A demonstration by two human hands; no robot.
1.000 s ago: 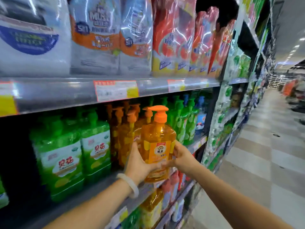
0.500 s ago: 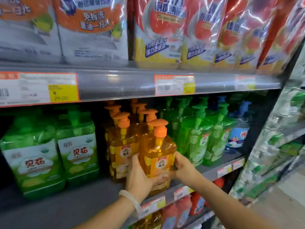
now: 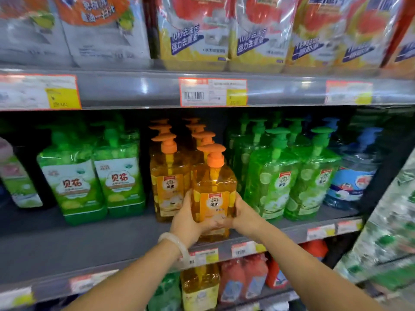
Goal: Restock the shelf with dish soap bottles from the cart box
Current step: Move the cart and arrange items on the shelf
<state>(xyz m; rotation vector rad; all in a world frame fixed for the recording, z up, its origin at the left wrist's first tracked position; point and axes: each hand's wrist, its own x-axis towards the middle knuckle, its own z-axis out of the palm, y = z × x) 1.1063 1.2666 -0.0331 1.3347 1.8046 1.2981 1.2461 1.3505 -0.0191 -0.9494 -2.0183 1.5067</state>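
bottle (image 3: 213, 194): upright, long axis vertical, orange pump nozzle pointing left, label facing the camera
spot: near edge of the middle shelf (image 3: 94, 245), front of the right orange row
left hand (image 3: 187, 223): wrapped round the lower left side, pale bracelet (image 3: 177, 244) on the wrist
right hand (image 3: 243, 215): curled round the lower right side
look: clear amber plastic, boxy shoulders, glossy
neighbours: green pump bottles (image 3: 292, 180) right, squarer green jugs (image 3: 94, 182) left
hard to see: bottle base behind fingers, price tags (image 3: 213, 92) blurry, cart box out of frame
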